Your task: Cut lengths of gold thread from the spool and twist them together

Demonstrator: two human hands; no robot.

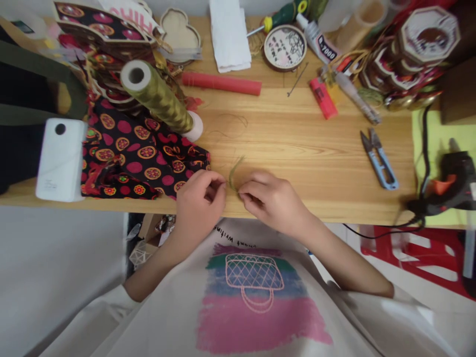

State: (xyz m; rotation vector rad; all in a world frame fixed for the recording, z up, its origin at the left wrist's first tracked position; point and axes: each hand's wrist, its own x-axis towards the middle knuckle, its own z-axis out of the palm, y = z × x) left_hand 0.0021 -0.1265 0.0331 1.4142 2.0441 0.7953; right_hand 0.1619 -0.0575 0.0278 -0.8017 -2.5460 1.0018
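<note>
Fingers pinched, my left hand [203, 201] is at the front edge of the wooden table, beside a black cloth with red and orange fruit-like prints [143, 153]. My right hand [269, 201] is a short way to the right, thumb and forefinger also pressed together. Between the fingertips runs a small bunch of olive-green thread [233, 173], its loose end pointing away from me. The thread's part inside the fingers is hidden. Behind the cloth leans a spool of shiny olive-green thread [159, 99]. A fine loose strand [243, 119] lies farther back.
Blue-handled thread snips [380, 158] lie at the right, near a black glue gun [451, 181]. A red stick [222, 84], round tin [285, 47], glue tube [316, 39] and red marker cap [323, 98] line the back. A white power bank [61, 159] lies left.
</note>
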